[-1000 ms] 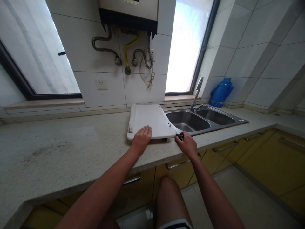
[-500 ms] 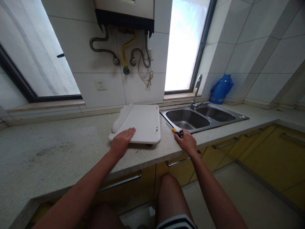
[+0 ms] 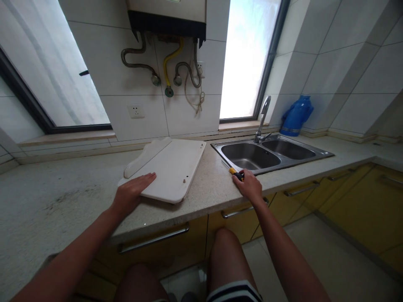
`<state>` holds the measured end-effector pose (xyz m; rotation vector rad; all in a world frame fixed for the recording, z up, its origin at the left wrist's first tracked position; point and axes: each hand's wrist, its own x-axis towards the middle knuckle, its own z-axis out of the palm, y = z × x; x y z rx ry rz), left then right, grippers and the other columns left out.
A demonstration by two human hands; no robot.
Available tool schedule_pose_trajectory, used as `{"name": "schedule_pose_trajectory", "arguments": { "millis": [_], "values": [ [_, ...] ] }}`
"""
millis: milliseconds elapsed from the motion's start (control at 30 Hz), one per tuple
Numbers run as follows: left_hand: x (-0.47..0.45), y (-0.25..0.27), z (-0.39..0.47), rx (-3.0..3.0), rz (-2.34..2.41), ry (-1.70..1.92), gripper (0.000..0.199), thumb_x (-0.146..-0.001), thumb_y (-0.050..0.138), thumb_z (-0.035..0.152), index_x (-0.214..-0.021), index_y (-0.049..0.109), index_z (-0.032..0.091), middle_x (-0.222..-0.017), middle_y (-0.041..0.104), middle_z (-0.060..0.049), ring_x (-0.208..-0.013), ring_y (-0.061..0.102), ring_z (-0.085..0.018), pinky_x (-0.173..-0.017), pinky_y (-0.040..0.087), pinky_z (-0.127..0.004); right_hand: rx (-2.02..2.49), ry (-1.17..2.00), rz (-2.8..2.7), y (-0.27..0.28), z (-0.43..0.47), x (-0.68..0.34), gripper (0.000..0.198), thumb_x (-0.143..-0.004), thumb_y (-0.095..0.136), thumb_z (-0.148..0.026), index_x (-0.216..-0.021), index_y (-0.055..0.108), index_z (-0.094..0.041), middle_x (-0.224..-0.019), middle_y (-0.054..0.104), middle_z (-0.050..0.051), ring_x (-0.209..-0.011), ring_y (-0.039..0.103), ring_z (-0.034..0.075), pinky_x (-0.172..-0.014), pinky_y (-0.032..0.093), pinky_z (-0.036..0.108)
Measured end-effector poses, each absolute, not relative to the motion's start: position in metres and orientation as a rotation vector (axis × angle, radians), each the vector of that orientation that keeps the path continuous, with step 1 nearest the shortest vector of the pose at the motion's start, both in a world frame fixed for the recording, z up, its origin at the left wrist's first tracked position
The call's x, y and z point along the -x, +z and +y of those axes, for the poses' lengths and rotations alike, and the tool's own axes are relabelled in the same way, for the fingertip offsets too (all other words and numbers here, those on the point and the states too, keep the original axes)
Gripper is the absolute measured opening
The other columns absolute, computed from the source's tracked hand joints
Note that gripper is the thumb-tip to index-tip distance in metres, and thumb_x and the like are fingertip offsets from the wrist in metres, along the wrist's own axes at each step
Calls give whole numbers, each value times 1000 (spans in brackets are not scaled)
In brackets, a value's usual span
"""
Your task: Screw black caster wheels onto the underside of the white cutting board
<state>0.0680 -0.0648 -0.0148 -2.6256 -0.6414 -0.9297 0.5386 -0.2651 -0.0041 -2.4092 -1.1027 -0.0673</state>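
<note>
A flat white panel (image 3: pixel 170 167) with rounded corners and a separate-looking strip along its left side lies turned at an angle on the countertop. Small pegs or screws stick up near its right corners. My left hand (image 3: pixel 134 189) rests on the panel's near left edge, fingers stretched out over its top; the thumb is hidden. In my right hand (image 3: pixel 248 182), beside the sink's near left corner, is a screwdriver (image 3: pixel 233 171) with a yellow and black handle. Its thin metal shaft points away and to the left.
A double-bowl steel sink (image 3: pixel 222 153) with a tall faucet (image 3: pixel 265 111) is set into the countertop (image 3: pixel 78 218) at right. Behind it stands a blue thermos-like jug (image 3: pixel 296 117). Hoses (image 3: pixel 138 65) hang below a wall heater (image 3: pixel 166 21). Yellow drawers with handles (image 3: pixel 154 241) line the front.
The panel has turned clockwise, its near end swinging left and toward me. My left hand has moved left with it. My right hand keeps the screwdriver near the sink.
</note>
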Motion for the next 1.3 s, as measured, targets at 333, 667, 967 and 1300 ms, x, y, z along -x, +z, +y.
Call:
{"name": "schedule_pose_trajectory", "arguments": {
  "millis": [333, 667, 967, 1300],
  "values": [
    [4, -12, -73, 2602, -811, -1016, 48, -108, 51, 27, -151, 71, 32, -154, 73, 5, -132, 79, -29, -110, 68, -50, 2420, -72, -1101, -3, -266, -538, 43, -108, 71, -50, -137, 70, -18, -136, 72, 11, -118, 73, 24, -103, 66, 47],
    [-4, -13, -76, 2516, -850, -994, 50, -103, 52, 20, -146, 77, 23, -148, 77, -4, -130, 80, -30, -107, 69, -47, 2428, -70, -1084, -4, -264, -537, 44, -108, 70, -51, -138, 69, -19, -137, 72, 11, -119, 73, 24, -104, 65, 48],
    [-77, -24, -77, 2493, -982, -944, 63, -93, 54, 7, -151, 75, 19, -152, 74, -10, -138, 76, -31, -118, 62, -45, 2423, -73, -1086, -3, -265, -536, 44, -108, 70, -51, -137, 69, -19, -137, 72, 11, -118, 73, 24, -104, 65, 48],
    [-153, -7, -102, 2519, -1221, -774, 80, -82, 50, -9, -157, 69, 11, -161, 67, -16, -149, 68, -31, -127, 54, -46, 2416, -70, -1088, -6, -265, -538, 44, -108, 70, -51, -137, 69, -19, -136, 72, 11, -118, 73, 24, -103, 65, 48]
  ]
}}
